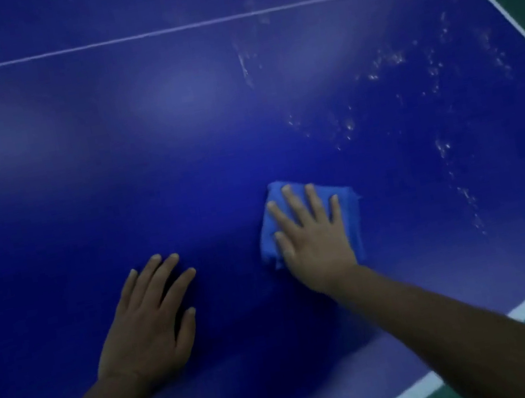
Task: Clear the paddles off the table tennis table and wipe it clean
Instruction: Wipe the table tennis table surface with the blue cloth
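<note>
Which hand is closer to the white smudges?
Right. The right hand presses the cloth just below the smudges; the left hand lies flat, farther left.

Two bare forearms come in from the near edge, ending in the left hand [145,319] and the right hand [313,242]. No sleeves, rings or watch show, though the dim, blurred view could hide something small. Fingernails look short.

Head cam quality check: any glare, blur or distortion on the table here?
Head view: dim overall; soft pale glare patches on the table at upper left and centre; whitish streaks toward the right read as wet or dusty marks; the right edge line bows, so wide-angle distortion; slight softness everywhere, the cloth under the right hand and the left hand a little smeared.
</note>
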{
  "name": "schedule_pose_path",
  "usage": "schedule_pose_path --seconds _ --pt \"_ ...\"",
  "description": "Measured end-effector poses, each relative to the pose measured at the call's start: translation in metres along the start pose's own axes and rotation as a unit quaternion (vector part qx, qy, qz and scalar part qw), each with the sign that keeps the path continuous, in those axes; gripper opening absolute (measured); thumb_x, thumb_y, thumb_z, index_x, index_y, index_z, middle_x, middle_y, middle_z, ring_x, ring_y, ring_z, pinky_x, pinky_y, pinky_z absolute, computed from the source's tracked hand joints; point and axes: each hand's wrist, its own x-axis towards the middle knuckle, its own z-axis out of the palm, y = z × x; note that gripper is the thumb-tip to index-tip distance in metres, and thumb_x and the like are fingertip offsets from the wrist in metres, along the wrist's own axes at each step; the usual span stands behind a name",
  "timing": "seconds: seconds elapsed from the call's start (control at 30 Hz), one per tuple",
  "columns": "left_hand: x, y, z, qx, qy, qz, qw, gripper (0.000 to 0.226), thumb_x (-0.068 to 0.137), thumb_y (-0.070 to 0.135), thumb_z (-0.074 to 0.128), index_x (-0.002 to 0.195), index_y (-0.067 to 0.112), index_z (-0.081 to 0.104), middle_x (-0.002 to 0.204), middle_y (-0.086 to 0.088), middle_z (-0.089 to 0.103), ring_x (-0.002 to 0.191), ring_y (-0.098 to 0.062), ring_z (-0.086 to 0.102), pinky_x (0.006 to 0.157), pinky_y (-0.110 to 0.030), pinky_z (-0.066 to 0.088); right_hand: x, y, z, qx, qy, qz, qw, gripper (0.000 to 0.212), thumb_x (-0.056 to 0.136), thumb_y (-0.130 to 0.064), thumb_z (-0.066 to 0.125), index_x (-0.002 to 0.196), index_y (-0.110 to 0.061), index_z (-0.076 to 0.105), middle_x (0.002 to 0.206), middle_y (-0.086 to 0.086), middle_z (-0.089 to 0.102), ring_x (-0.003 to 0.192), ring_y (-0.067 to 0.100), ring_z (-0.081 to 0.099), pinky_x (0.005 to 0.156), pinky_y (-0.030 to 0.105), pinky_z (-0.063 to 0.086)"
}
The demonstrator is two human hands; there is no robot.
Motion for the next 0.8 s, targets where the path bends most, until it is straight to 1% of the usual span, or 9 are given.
schedule_pose_path --seconds 0.13,0.27,0.33,0.43,0.53,0.6,0.67,0.73,0.8 --pt "0.048 0.012 -0.001 -0.025 0.110 -0.106 0.988 0.055 0.093 0.036 0.038 0.132 0.002 0.057 0.146 -0.016 0.049 0.141 -0.033 0.036 0.122 -0.048 0.012 0.088 -0.050 -0.011 0.045 0.017 -0.123 0.991 0.055 0.101 -0.047 0.024 0.154 -0.034 0.032 0.164 -0.002 0.021 0.152 0.033 0.009 0.117 0.065 0.001" --pt "0.134 0.011 -0.007 -0.037 0.187 -0.218 0.957 0.061 0.091 0.038 0.036 0.141 0.005 0.049 0.155 -0.016 0.039 0.147 -0.033 0.027 0.122 -0.042 0.001 0.192 -0.049 -0.026 0.020 0.001 -0.210 0.977 0.054 0.103 -0.050 0.024 0.156 -0.039 0.020 0.166 -0.008 0.008 0.153 0.028 -0.001 0.118 0.061 -0.008" --pt "0.167 0.010 -0.007 -0.045 0.184 -0.246 0.951 0.068 0.092 0.044 0.030 0.149 0.008 0.041 0.161 -0.013 0.029 0.152 -0.029 0.016 0.122 -0.039 -0.005 0.242 -0.012 -0.037 -0.012 -0.009 -0.176 0.984 0.055 0.103 -0.050 0.020 0.157 -0.040 0.011 0.167 -0.009 0.000 0.153 0.027 -0.005 0.118 0.062 -0.006" --pt "0.182 0.012 -0.002 -0.025 0.157 -0.257 0.953 0.070 0.095 0.049 0.023 0.155 0.012 0.030 0.165 -0.009 0.018 0.154 -0.023 0.003 0.123 -0.040 -0.009 0.270 0.038 -0.042 -0.017 0.001 -0.110 0.994 0.057 0.102 -0.049 0.016 0.158 -0.038 0.010 0.167 -0.007 -0.001 0.153 0.029 -0.006 0.118 0.062 -0.005" --pt "0.182 0.012 0.000 -0.008 0.148 -0.250 0.957 0.066 0.097 0.047 0.027 0.152 0.013 0.037 0.163 -0.012 0.024 0.153 -0.028 0.010 0.124 -0.042 -0.005 0.236 0.039 -0.031 0.004 0.042 -0.194 0.980 0.056 0.100 -0.046 0.021 0.154 -0.033 0.031 0.164 -0.001 0.022 0.151 0.033 0.015 0.118 0.063 0.006" --pt "0.183 0.010 0.000 -0.006 0.139 -0.253 0.958 0.063 0.097 0.045 0.029 0.150 0.013 0.041 0.161 -0.012 0.029 0.152 -0.029 0.015 0.123 -0.044 -0.002 0.249 0.040 -0.035 0.003 0.025 -0.258 0.966 0.055 0.100 -0.046 0.025 0.151 -0.032 0.038 0.161 -0.001 0.030 0.149 0.033 0.023 0.117 0.063 0.011" --pt "0.186 0.009 0.000 -0.005 0.129 -0.260 0.957 0.062 0.097 0.044 0.028 0.149 0.014 0.043 0.161 -0.011 0.030 0.151 -0.028 0.016 0.123 -0.044 0.000 0.311 0.048 -0.048 -0.028 0.020 -0.234 0.972 0.057 0.100 -0.048 0.018 0.155 -0.034 0.027 0.165 -0.003 0.019 0.151 0.032 0.015 0.118 0.063 0.008" --pt "0.186 0.009 0.000 -0.002 0.129 -0.264 0.956 0.062 0.097 0.044 0.029 0.149 0.015 0.043 0.161 -0.010 0.030 0.151 -0.027 0.016 0.123 -0.043 0.000 0.371 0.056 -0.067 -0.032 0.001 -0.132 0.991 0.056 0.103 -0.047 0.014 0.158 -0.036 0.012 0.167 -0.005 0.004 0.153 0.031 0.000 0.119 0.062 0.001" --pt "0.187 0.008 0.000 -0.002 0.141 -0.259 0.955 0.061 0.096 0.042 0.031 0.150 0.015 0.042 0.161 -0.011 0.029 0.151 -0.028 0.016 0.123 -0.043 0.000 0.387 0.049 -0.066 -0.015 0.004 -0.072 0.997 0.056 0.103 -0.046 0.014 0.158 -0.034 0.010 0.167 -0.004 0.002 0.153 0.032 -0.006 0.119 0.061 -0.003"
